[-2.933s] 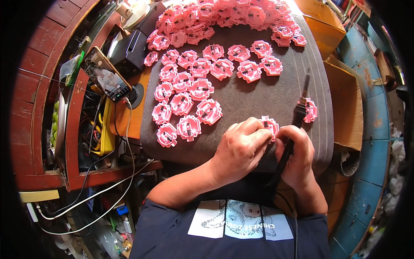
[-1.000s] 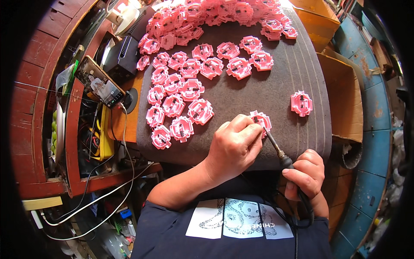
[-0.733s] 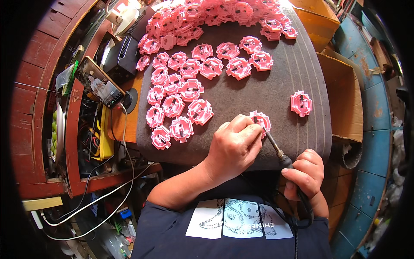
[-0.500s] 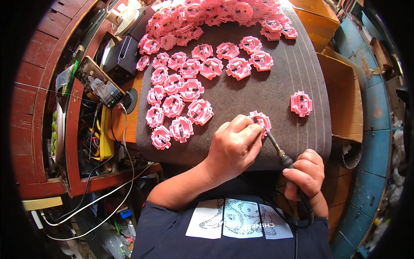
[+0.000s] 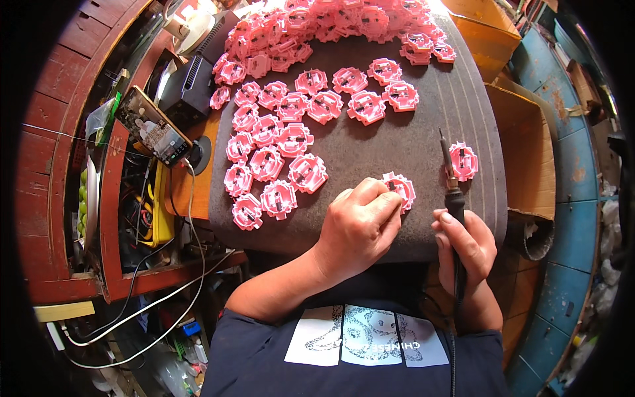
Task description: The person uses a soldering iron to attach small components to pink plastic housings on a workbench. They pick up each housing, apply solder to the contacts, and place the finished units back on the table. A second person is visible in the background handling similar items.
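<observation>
My right hand [image 5: 465, 246] grips a soldering iron [image 5: 454, 198] by its dark handle, its metal tip pointing up and away from me. The tip is beside a lone pink plastic part [image 5: 463, 161] at the right of the dark work surface. My left hand [image 5: 362, 221] is closed in a pinch at the near edge of the surface. Its fingertips meet the left side of another pink plastic part [image 5: 402, 190] and partly cover it. What the pinch holds is hidden. Several like pink parts [image 5: 278, 198], with small dark pieces inside, lie in rows on the left.
A heap of pink parts [image 5: 331, 23] covers the far end of the dark work surface [image 5: 370, 152]. A phone [image 5: 153, 126] leans on a stand at left, beside a black box [image 5: 192, 86] and cables. Cardboard boxes [image 5: 522, 145] stand right. The iron's cord [image 5: 454, 357] hangs over my shirt.
The soldering iron's tip has lifted off the pink part at my left fingers. My right hand has swung it up and right, more upright. My left hand has stayed in place.
</observation>
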### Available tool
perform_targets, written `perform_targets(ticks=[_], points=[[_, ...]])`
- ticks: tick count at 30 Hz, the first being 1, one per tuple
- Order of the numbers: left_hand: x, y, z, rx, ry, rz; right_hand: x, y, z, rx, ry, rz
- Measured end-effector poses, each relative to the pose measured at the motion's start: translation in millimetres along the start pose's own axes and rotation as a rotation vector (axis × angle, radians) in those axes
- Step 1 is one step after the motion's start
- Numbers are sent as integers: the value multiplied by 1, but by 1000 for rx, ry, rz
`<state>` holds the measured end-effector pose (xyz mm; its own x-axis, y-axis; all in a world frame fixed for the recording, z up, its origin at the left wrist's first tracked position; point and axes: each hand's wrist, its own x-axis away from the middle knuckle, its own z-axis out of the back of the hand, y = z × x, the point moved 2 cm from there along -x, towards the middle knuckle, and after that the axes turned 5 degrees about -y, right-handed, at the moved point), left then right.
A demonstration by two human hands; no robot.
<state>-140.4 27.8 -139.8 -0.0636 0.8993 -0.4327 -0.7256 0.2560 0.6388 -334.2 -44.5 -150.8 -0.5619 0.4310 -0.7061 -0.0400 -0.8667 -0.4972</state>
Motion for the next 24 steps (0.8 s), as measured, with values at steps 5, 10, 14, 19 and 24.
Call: perform_targets(ticks=[5,10,14,19,24], points=[[1,0,0,-5,-7,0,-14,7,-7,-22,-162,-18],[0,0,-1,8,-6,-2,-26,7,-17,-16,-203,-129],[-1,0,1,19,-15,0,-34,6,-23,-37,-253,-108],[0,0,1,10,-25,3,-37,8,-25,-53,-262,-103],[0,-2,1,18,-34,17,-41,7,-25,-54,-276,-90]])
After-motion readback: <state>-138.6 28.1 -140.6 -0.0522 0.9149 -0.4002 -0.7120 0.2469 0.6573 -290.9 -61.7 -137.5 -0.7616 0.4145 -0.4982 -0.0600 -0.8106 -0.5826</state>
